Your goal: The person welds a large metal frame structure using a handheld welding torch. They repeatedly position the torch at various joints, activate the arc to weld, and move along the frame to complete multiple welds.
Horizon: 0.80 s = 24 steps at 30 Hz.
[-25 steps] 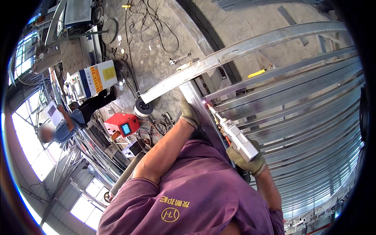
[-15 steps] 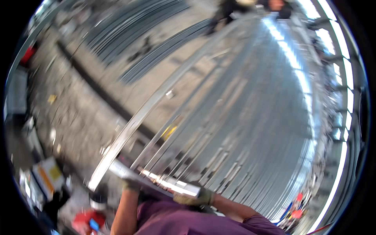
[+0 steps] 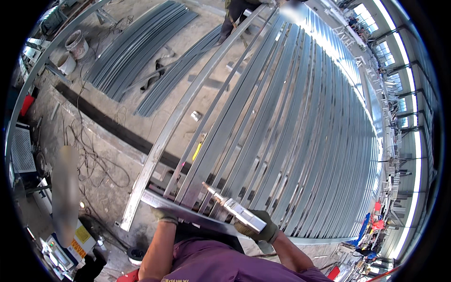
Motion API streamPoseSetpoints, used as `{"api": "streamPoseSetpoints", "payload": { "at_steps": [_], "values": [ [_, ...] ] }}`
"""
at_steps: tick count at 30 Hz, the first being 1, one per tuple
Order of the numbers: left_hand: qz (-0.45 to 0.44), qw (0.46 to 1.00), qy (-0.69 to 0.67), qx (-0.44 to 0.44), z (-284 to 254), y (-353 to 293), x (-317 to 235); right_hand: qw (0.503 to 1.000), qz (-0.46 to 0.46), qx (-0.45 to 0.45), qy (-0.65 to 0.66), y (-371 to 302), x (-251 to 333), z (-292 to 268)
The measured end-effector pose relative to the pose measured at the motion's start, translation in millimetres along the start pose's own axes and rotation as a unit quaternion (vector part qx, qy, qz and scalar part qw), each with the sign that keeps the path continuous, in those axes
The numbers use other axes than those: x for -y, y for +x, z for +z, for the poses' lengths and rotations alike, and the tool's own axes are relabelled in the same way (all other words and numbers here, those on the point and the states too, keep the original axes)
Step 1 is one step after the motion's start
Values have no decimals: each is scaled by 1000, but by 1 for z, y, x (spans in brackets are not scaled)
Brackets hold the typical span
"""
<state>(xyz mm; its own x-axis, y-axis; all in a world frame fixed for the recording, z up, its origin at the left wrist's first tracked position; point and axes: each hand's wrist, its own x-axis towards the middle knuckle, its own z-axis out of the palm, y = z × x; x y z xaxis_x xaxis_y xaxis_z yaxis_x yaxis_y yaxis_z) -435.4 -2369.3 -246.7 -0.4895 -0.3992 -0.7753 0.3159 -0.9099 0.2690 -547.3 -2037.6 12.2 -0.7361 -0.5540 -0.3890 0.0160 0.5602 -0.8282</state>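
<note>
My right hand (image 3: 261,226), in a grey-green glove, grips a silver welding gun (image 3: 242,214) with a narrow copper-coloured tip. The gun slants up and to the left over the near ends of long grey metal slats (image 3: 256,98). These lie side by side in a large frame. My gloved left hand (image 3: 165,215) is at the near frame rail (image 3: 188,214), close to its left corner; its fingers are mostly hidden. Beyond that hand, a long pale metal bar (image 3: 162,141) runs along the frame's left side, its near end jutting past the corner.
Bundled grey metal profiles (image 3: 141,47) lie on the floor at far left, near two buckets (image 3: 76,44). Loose cables (image 3: 96,160) trail across the left floor. A person (image 3: 233,18) in dark clothes is at the frame's far end. A yellow object (image 3: 197,150) lies beneath the slats.
The earlier view is blurred, and the scene has shifted in it. My right hand has moved right with the welding gun, whose tip is now farther from me. My left hand remains near the corner.
</note>
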Motion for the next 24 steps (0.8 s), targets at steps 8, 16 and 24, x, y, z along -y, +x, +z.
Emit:
{"api": "streamPoseSetpoints", "payload": {
  "at_steps": [8,16,24],
  "values": [
    [-33,993,61,-93,89,-56,-2,993,72,-88,-33,-54,-8,44],
    [-27,994,72,-80,56,-33,-2,993,75,-87,17,-69,-7,74],
    [0,987,133,-93,21,-17,-7,999,21,-30,-29,-46,12,68]
  ]
}}
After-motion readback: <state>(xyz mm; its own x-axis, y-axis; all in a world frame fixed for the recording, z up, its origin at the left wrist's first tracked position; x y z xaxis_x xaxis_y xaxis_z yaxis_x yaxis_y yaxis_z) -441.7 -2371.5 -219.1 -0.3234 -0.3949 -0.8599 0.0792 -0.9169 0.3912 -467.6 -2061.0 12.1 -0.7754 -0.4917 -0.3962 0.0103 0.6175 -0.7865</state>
